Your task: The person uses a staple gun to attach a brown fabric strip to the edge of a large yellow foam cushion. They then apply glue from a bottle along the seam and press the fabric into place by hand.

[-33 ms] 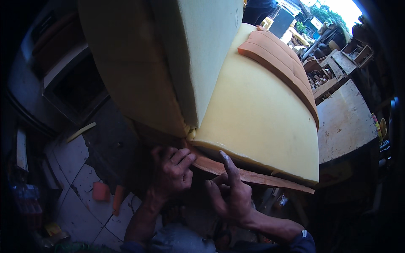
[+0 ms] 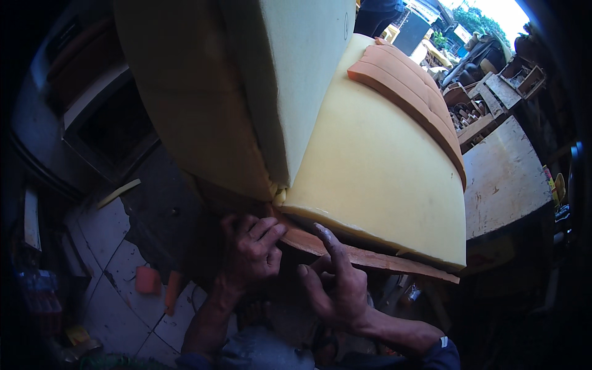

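Observation:
A sofa-like seat stands before me, with a thick yellow foam cushion (image 2: 376,166) and an upright foam panel (image 2: 271,80) meeting at a corner. Along the cushion's near lower edge runs a reddish-brown foam strip (image 2: 370,254), with a dark gap between the two. My left hand (image 2: 251,250) is closed at the strip's left end, just below the corner; its fingertips are partly hidden. Against the strip lies the outstretched, whitish-smeared index finger of my right hand (image 2: 339,280). That hand's thumb is apart and its other fingers are bent, with nothing seen in them.
An orange foam piece (image 2: 413,92) lies across the cushion's far side. On the tiled floor (image 2: 123,308) are orange foam scraps (image 2: 148,280) and a thin yellow strip (image 2: 119,193). Wooden boxes (image 2: 487,102) and a stained board (image 2: 505,179) stand at the right. A person stands at the back.
My right index fingertip has shifted slightly left along the strip. The left hand and the foam look unmoved.

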Action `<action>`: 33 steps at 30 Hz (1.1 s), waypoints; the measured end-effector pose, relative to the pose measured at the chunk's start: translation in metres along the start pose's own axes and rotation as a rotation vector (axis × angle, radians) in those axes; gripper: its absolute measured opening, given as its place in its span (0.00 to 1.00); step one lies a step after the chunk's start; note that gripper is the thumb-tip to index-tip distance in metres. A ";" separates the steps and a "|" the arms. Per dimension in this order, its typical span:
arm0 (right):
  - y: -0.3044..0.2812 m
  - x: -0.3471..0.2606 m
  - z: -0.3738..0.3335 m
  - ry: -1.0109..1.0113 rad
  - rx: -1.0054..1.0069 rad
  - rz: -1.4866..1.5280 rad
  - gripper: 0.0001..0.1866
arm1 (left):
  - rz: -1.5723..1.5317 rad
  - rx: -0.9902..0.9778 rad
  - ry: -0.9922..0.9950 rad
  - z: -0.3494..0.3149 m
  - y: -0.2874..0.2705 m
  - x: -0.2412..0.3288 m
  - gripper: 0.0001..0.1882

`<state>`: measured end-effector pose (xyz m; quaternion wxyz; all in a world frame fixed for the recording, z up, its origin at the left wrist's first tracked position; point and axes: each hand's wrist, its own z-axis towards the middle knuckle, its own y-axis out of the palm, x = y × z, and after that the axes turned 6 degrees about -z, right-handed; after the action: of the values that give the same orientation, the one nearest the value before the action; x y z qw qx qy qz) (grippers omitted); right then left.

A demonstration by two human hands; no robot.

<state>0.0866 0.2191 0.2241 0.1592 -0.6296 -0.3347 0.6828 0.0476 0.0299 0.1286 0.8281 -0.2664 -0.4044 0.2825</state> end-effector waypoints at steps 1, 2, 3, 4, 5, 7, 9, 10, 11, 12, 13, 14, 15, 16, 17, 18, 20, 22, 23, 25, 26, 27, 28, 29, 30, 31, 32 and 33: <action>0.002 -0.001 0.002 -0.040 -0.024 0.004 0.41 | -0.035 0.017 -0.027 0.001 0.000 0.001 0.25; 0.002 -0.001 0.004 0.077 -0.089 0.138 0.42 | -0.071 0.031 -0.050 0.002 0.001 0.002 0.27; 0.005 -0.001 0.011 0.191 -0.152 0.270 0.43 | -0.107 0.047 -0.070 0.003 0.002 0.002 0.28; 0.009 0.000 0.020 0.378 -0.230 0.396 0.44 | -0.103 0.042 -0.097 0.005 0.003 0.003 0.29; 0.013 0.000 0.025 0.479 -0.257 0.586 0.48 | -0.097 0.040 -0.126 0.007 0.003 0.003 0.31; 0.019 0.001 0.033 0.485 -0.244 0.830 0.50 | -0.078 0.022 -0.160 0.012 0.004 -0.001 0.33; 0.022 0.001 0.036 0.566 -0.320 0.965 0.53 | -0.051 -0.023 -0.168 0.015 0.002 -0.004 0.35; 0.023 0.000 0.036 0.594 -0.277 0.956 0.53 | -0.076 -0.028 -0.168 0.015 0.002 -0.005 0.35; 0.024 0.000 0.036 0.611 -0.276 0.976 0.54 | -0.103 -0.017 -0.166 0.017 0.001 -0.005 0.34; 0.024 0.001 0.036 0.559 -0.265 1.036 0.54 | -0.117 -0.012 -0.163 0.018 0.001 -0.006 0.33; 0.026 0.000 0.035 0.612 -0.248 1.134 0.54 | -0.150 -0.015 -0.189 0.019 0.001 -0.006 0.33; 0.026 0.000 0.036 0.663 -0.251 1.226 0.54 | -0.172 -0.030 -0.221 0.019 0.000 -0.005 0.33; 0.028 -0.001 0.037 0.636 -0.246 1.366 0.54 | -0.181 -0.051 -0.250 0.019 0.001 -0.005 0.33; 0.028 -0.002 0.039 0.672 -0.227 1.444 0.54 | -0.204 -0.027 -0.240 0.020 0.001 -0.004 0.30; 0.028 -0.004 0.041 0.568 -0.262 1.615 0.53 | -0.213 -0.007 -0.229 0.021 0.002 -0.003 0.28; 0.025 -0.007 0.042 0.542 -0.287 1.727 0.53 | -0.219 0.009 -0.227 0.022 0.002 -0.002 0.26; 0.022 -0.017 0.044 0.421 -0.253 1.735 0.51 | -0.182 0.035 -0.192 0.022 0.003 0.002 0.29; 0.012 -0.030 0.043 0.239 -0.156 1.504 0.49 | -0.145 0.013 -0.208 0.020 0.002 0.006 0.30; 0.007 -0.037 0.042 0.213 -0.120 1.408 0.45 | -0.126 -0.030 -0.225 0.021 -0.001 0.007 0.31; 0.007 -0.051 0.041 0.378 -0.129 1.325 0.38 | -0.052 -0.037 -0.171 0.025 -0.007 0.003 0.31; 0.009 -0.056 0.039 0.444 -0.167 1.296 0.35 | -0.116 -0.053 -0.182 0.025 -0.009 0.001 0.32; 0.022 -0.062 0.040 0.485 -0.186 1.252 0.35 | -0.161 -0.054 -0.181 0.026 -0.010 0.000 0.34; 0.031 -0.063 0.041 0.441 -0.137 1.229 0.35 | -0.212 -0.061 -0.186 0.025 -0.010 -0.001 0.37; 0.040 -0.062 0.041 0.487 -0.105 1.194 0.34 | -0.275 -0.067 -0.228 0.022 -0.010 0.000 0.33; 0.046 -0.057 0.043 0.582 -0.072 1.137 0.34 | -0.269 -0.080 -0.277 0.019 -0.007 0.002 0.32; 0.046 -0.053 0.036 0.549 -0.028 0.995 0.27 | -0.262 -0.095 -0.320 0.017 -0.004 0.004 0.31; 0.045 -0.046 0.041 0.252 0.015 0.728 0.26 | -0.260 -0.106 -0.355 0.015 -0.001 0.005 0.30; 0.039 -0.039 0.044 0.043 0.046 0.437 0.26 | -0.223 -0.072 -0.318 0.013 0.003 0.008 0.29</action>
<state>0.0579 0.1547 0.2276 0.0290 -0.6977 -0.1711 0.6950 0.0401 0.0404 0.1373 0.7698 -0.2012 -0.5669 0.2131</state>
